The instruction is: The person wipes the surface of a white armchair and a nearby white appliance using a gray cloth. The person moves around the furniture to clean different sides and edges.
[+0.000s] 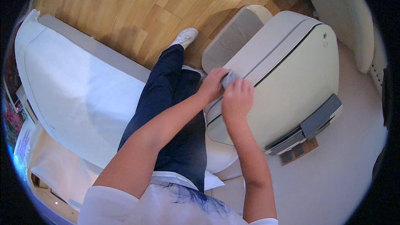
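A: Far left, what's beside you?

B: A white bathtub [79, 96], its rim running along your left leg. Wood floor [137, 4] beyond it, your white shoe [185, 37] planted there.

A: Your left hand?

B: Your left hand [211, 85] sits at the near left edge of the closed toilet lid [287, 79], fingers curled onto a small grey cloth [230, 77].

A: Right hand?

B: Your right hand [237, 98] is just right of it, touching the left hand, fingertips bent down on the same cloth. The cloth is pinched between both hands, pressed against the lid.

A: Further right?

B: A grey control panel [316, 118] on the toilet's right side, pale floor [341, 171] past it.
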A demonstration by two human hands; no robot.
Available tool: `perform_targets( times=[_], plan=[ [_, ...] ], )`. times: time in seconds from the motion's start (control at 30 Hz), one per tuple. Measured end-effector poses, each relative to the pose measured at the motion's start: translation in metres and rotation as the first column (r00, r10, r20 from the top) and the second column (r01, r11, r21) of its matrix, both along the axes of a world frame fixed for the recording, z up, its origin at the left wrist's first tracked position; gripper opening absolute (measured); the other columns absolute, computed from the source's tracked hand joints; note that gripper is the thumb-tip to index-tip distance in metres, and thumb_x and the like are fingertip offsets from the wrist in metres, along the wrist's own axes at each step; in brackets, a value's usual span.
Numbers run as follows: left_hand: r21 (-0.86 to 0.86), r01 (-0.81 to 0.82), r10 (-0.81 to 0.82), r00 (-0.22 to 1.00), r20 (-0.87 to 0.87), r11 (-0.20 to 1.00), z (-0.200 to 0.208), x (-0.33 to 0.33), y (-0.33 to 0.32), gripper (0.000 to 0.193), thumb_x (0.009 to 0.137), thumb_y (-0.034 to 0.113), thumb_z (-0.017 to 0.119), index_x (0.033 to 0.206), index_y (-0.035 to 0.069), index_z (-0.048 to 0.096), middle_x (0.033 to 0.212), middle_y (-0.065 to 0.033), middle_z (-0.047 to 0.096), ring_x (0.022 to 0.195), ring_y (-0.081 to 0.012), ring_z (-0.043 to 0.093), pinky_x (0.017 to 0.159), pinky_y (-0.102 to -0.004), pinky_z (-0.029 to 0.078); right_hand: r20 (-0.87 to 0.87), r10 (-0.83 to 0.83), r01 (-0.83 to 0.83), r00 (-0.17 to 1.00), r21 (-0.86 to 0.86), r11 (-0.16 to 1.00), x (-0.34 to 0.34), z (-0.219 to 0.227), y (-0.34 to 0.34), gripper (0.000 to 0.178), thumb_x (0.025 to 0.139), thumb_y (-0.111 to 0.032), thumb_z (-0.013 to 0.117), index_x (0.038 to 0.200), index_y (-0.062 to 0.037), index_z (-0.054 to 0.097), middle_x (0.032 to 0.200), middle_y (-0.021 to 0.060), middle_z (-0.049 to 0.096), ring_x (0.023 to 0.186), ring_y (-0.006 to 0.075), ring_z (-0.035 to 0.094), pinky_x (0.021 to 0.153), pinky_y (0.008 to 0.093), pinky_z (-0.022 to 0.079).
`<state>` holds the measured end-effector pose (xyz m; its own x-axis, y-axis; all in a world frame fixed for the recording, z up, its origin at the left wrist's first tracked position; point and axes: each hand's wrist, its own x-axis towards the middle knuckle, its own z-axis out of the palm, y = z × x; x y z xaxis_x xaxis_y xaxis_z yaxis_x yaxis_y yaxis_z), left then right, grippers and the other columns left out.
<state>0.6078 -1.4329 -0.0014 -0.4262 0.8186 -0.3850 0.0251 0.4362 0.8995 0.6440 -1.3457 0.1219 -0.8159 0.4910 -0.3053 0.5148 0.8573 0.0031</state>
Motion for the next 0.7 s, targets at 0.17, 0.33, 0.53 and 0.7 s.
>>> perform_targets(
  times=[0.17, 0.33, 0.53, 0.7],
  plan=[
    [-0.13, 0.063, -0.055, 0.996, 0.063, 0.99, -0.006, 0.026, -0.094, 0.034, 0.075, 0.009, 0.058, 0.108, 0.006, 0.054, 0.112, -0.0166, 0.055, 0.107, -0.0344, 0.05, 0.093, -0.0387, 0.039, 0.032, 0.058, -0.05, 0.998, -0.206, 0.977, 0.025, -0.018, -0.088, 0.01, 0.067, -0.013, 0.056, 0.065, -0.0038, 0.061, 0.072, 0.0095, 0.051, 0.074, 0.0254, 0.05, 0.069, 0.0367, 0.039],
    [-0.201, -0.129, 0.142, 0.988, 0.053, 0.971, -0.01, 0.04, -0.097, 0.032, 0.075, 0.009, 0.057, 0.106, 0.006, 0.055, 0.11, -0.0154, 0.056, 0.106, -0.0339, 0.05, 0.092, -0.0383, 0.039, 0.082, 0.104, -0.084, 0.991, -0.222, 0.971, 0.022, -0.031, -0.091, 0.01, 0.066, -0.014, 0.057, 0.064, -0.0049, 0.062, 0.073, 0.0091, 0.053, 0.076, 0.0252, 0.051, 0.07, 0.038, 0.039],
    [-0.038, -0.127, 0.13, 0.989, 0.066, 0.991, -0.042, 0.003, 0.019, 0.032, 0.07, 0.0, 0.057, 0.103, 0.003, 0.058, 0.103, -0.0163, 0.059, 0.102, -0.0357, 0.052, 0.089, -0.0398, 0.042, 0.212, 0.038, -0.034, 0.977, -0.023, 0.999, -0.027, -0.038, 0.028, 0.014, 0.069, -0.015, 0.057, 0.071, -0.0057, 0.067, 0.081, 0.0082, 0.057, 0.083, 0.0249, 0.053, 0.073, 0.0362, 0.039],
    [0.1, -0.149, 0.149, 0.989, 0.006, 0.984, -0.05, -0.019, 0.107, 0.034, 0.071, -0.002, 0.053, 0.104, 0.003, 0.057, 0.104, -0.0175, 0.058, 0.103, -0.0376, 0.051, 0.09, -0.0411, 0.042, 0.162, -0.09, 0.065, 0.983, 0.15, 0.986, -0.047, -0.04, 0.094, 0.013, 0.07, -0.015, 0.056, 0.07, -0.0059, 0.065, 0.081, 0.008, 0.056, 0.084, 0.0252, 0.053, 0.074, 0.0381, 0.039]
  ],
)
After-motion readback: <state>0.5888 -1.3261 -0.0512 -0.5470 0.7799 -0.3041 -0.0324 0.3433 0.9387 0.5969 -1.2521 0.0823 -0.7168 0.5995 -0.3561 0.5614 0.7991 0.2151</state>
